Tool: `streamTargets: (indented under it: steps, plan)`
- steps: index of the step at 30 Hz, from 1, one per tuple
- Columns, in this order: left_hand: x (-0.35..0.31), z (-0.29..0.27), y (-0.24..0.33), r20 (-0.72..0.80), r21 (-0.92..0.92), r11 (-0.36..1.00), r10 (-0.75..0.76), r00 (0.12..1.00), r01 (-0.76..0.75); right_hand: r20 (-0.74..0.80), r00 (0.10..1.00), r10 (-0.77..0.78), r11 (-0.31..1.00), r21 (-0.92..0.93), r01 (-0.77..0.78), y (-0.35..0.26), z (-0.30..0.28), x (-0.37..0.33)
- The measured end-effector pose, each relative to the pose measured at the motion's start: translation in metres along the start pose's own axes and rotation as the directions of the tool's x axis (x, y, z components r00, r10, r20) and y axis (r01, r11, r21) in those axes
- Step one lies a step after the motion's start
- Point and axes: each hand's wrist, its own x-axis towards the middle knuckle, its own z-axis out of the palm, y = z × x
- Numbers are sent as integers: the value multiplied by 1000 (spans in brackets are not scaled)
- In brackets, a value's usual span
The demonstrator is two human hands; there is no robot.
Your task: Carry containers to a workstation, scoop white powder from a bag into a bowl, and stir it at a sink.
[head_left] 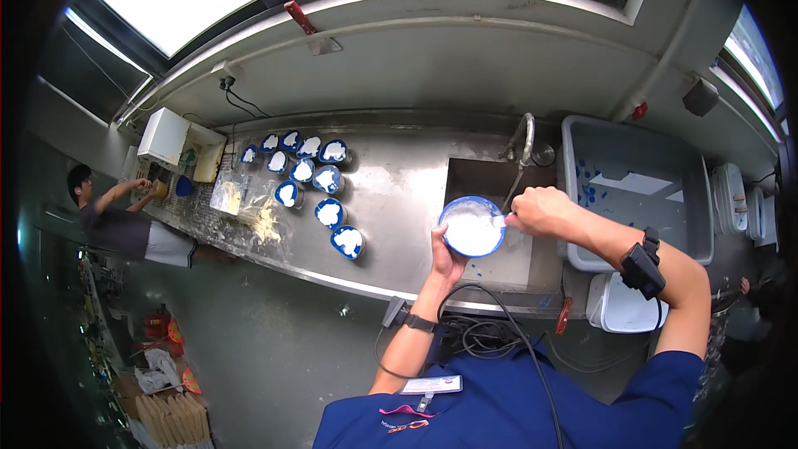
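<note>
My left hand [450, 254] is wrapped round the near left side of a blue mixing bowl [445, 214], thumb up against its rim. White powdery or pasty material [472, 233] fills much of the bowl. At the bowl's right rim my right hand [540, 210] is closed on a stirring tool [502, 221], of which only a short pale piece shows; its exact kind is hidden. Both hands hold the bowl above the steel sink [540, 266]. To the left, several blue-rimmed moulds [347, 242] with white material heaped in them stand on the steel counter [391, 199].
A faucet [527, 145] rises behind the sink. A grey tub [568, 191] with water and blue bits stands right of it, above a white container [625, 303]. Yellowish scraps [266, 223] lie on the counter. Another person [116, 220] works at the far left end. Cables [490, 333] hang near my body.
</note>
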Motion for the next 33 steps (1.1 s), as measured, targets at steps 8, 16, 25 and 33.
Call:
streamTargets:
  steps: [8,16,25,33]
  plan:
    - [67,10,-52,253,63,964,-265,931,257,-2,976,217,973,74,-216,25,67,-36]
    - [154,56,-92,258,237,944,-289,922,229,-58,876,479,872,146,-467,73,86,-32]
    - [174,41,-98,122,483,849,-307,944,214,-14,894,448,890,98,-445,60,82,-16]
    - [125,-23,-78,266,75,918,-395,879,390,173,932,317,942,57,-331,31,62,2]
